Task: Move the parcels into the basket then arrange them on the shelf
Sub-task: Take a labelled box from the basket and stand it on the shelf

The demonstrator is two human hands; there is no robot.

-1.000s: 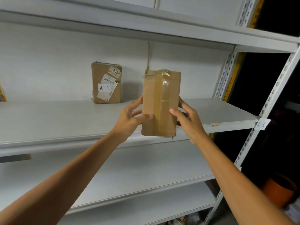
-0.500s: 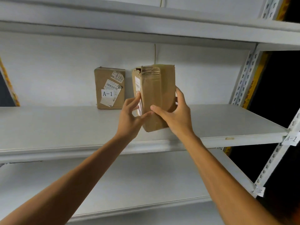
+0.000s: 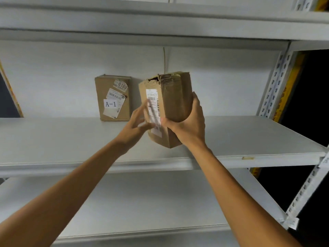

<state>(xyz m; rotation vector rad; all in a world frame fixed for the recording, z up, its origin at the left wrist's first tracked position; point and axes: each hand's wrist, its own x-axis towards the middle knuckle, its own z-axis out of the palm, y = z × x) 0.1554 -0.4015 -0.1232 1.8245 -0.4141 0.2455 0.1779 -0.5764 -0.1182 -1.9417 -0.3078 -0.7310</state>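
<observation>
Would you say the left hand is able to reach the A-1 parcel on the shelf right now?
Probably yes: the right hand grips the held parcel, the left hand only touches it with straight fingers, and bare shelf leads to the A-1 parcel.

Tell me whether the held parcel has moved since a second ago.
Yes. The held parcel has gone left toward the A-1 parcel standing on the shelf, and turned its label forward; the right hand grips it.
</observation>
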